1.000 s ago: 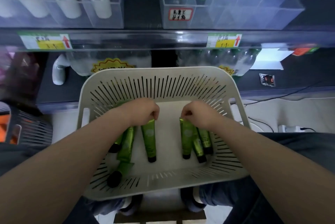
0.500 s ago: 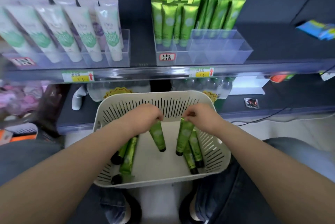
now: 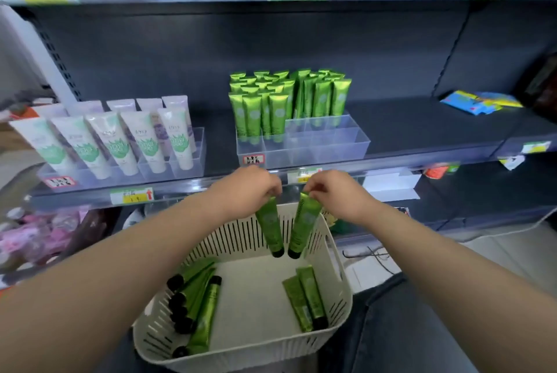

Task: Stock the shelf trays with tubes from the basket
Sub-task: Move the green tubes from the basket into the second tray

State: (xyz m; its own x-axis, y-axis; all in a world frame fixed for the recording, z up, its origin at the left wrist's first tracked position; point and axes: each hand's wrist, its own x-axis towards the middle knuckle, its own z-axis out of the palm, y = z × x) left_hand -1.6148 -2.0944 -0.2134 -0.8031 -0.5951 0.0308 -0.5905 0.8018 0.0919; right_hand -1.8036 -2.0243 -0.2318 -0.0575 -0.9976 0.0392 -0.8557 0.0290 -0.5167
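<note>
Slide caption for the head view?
Left hand pinches the left tube, right hand the right tube, above the basket.

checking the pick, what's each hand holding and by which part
Left hand pinches one green tube by its crimped end; right hand pinches a second tube likewise.

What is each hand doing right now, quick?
Left hand: pinches a green tube by its flat end, cap hanging down.
Right hand: pinches a second green tube the same way, over the basket.
</note>
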